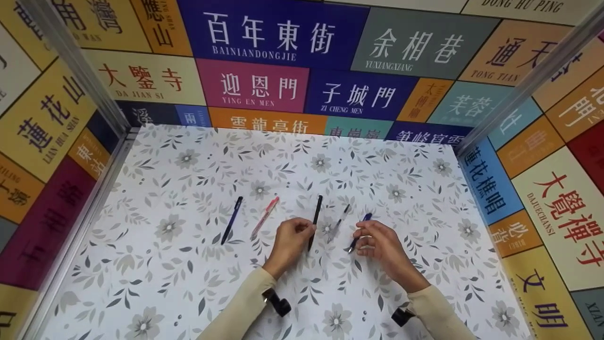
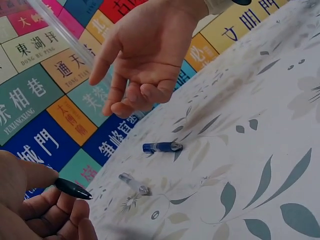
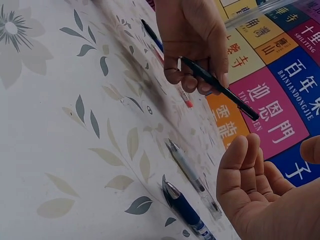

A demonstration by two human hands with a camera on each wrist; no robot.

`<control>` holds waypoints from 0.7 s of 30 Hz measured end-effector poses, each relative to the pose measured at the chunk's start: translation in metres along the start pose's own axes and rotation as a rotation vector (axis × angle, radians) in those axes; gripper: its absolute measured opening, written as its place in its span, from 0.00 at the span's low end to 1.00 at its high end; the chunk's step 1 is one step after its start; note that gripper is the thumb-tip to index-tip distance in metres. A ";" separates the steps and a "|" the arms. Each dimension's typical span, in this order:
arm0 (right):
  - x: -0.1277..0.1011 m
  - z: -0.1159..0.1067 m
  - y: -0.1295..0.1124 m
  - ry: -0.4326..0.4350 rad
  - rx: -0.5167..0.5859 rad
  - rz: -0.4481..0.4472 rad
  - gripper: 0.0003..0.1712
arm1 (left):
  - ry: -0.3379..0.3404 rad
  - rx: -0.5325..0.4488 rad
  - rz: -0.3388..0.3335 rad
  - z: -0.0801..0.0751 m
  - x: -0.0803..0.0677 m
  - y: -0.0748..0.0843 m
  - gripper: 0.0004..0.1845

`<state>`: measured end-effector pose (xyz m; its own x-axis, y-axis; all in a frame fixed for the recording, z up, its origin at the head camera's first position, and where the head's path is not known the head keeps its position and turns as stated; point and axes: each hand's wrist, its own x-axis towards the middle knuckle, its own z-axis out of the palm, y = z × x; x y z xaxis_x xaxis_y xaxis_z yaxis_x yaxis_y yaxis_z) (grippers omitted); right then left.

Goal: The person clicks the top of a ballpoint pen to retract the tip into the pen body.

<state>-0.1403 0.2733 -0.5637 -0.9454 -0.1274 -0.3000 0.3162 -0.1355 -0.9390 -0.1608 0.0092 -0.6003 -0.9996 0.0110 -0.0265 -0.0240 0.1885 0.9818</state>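
Observation:
My left hand (image 1: 290, 241) pinches a slim black pen (image 1: 318, 208) between thumb and fingers. The right wrist view shows this black pen (image 3: 220, 87) held above the white flowered surface. My right hand (image 1: 384, 243) has loosely bent fingers and holds nothing; the left wrist view shows its palm (image 2: 155, 55) raised above the surface. Beside it lies a blue pen (image 3: 186, 210) with a silver tip, overlapped by the right fingers in the head view. A clear pen (image 1: 339, 223) with a dark end lies between the two hands.
Left of the hands lie a pink pen (image 1: 266, 215) and a dark blue pen with a black end (image 1: 231, 222). The flowered table surface (image 1: 155, 274) is bounded by colourful panels (image 1: 273, 40) bearing place names, with metal posts (image 1: 514, 71) at the corners.

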 end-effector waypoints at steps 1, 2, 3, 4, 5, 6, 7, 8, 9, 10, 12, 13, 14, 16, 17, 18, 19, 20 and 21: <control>0.000 0.000 -0.001 -0.001 0.004 -0.001 0.15 | -0.004 -0.007 -0.006 0.000 0.000 0.001 0.06; 0.000 0.000 -0.001 -0.003 0.007 -0.002 0.14 | -0.008 -0.016 -0.010 -0.001 -0.001 0.002 0.06; -0.001 0.001 -0.002 -0.001 0.013 -0.004 0.14 | -0.013 -0.027 -0.012 -0.001 -0.001 0.002 0.06; -0.001 0.001 -0.003 -0.001 0.015 -0.004 0.13 | -0.019 -0.041 -0.012 0.000 -0.001 0.002 0.06; -0.001 0.001 -0.004 -0.002 0.016 -0.004 0.13 | -0.028 -0.056 -0.008 0.000 -0.002 0.002 0.06; -0.002 0.001 -0.004 -0.003 0.015 -0.003 0.13 | -0.040 -0.076 -0.002 0.000 -0.003 0.001 0.06; -0.002 0.002 -0.005 0.000 0.019 -0.002 0.13 | -0.055 -0.099 0.001 -0.001 -0.004 0.001 0.06; -0.003 0.002 -0.006 0.000 0.019 -0.003 0.13 | -0.070 -0.122 0.008 -0.001 -0.005 0.002 0.06; -0.003 0.003 -0.007 0.000 0.017 -0.002 0.13 | -0.087 -0.142 0.016 0.000 -0.006 0.001 0.05; -0.004 0.003 -0.007 -0.002 0.015 -0.002 0.13 | -0.103 -0.163 0.022 -0.001 -0.008 0.002 0.05; -0.005 0.004 -0.009 -0.010 0.011 -0.003 0.14 | -0.132 -0.202 0.032 0.000 -0.011 0.002 0.06; -0.006 0.004 -0.010 -0.013 0.011 -0.003 0.14 | -0.143 -0.216 0.035 0.000 -0.012 0.003 0.06; -0.006 0.004 -0.011 -0.018 0.009 -0.004 0.14 | -0.152 -0.228 0.041 0.000 -0.014 0.003 0.06; -0.007 0.005 -0.014 -0.035 0.006 -0.008 0.15 | -0.161 -0.244 0.048 0.000 -0.017 0.005 0.06; -0.008 0.005 -0.015 -0.044 0.006 -0.011 0.15 | -0.163 -0.248 0.052 0.000 -0.019 0.006 0.06; -0.009 0.005 -0.016 -0.050 0.009 -0.013 0.16 | -0.164 -0.248 0.056 0.000 -0.021 0.007 0.06; -0.009 0.006 -0.018 -0.057 0.012 -0.016 0.16 | -0.163 -0.251 0.060 0.000 -0.022 0.008 0.06; -0.009 0.006 -0.019 -0.064 0.013 -0.020 0.16 | -0.161 -0.251 0.063 0.000 -0.024 0.009 0.06; -0.010 0.007 -0.020 -0.071 0.013 -0.023 0.17 | -0.159 -0.251 0.066 0.000 -0.026 0.010 0.06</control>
<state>-0.1367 0.2708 -0.5407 -0.9446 -0.1933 -0.2653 0.2959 -0.1517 -0.9431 -0.1355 0.0105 -0.5895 -0.9846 0.1726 0.0292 0.0180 -0.0663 0.9976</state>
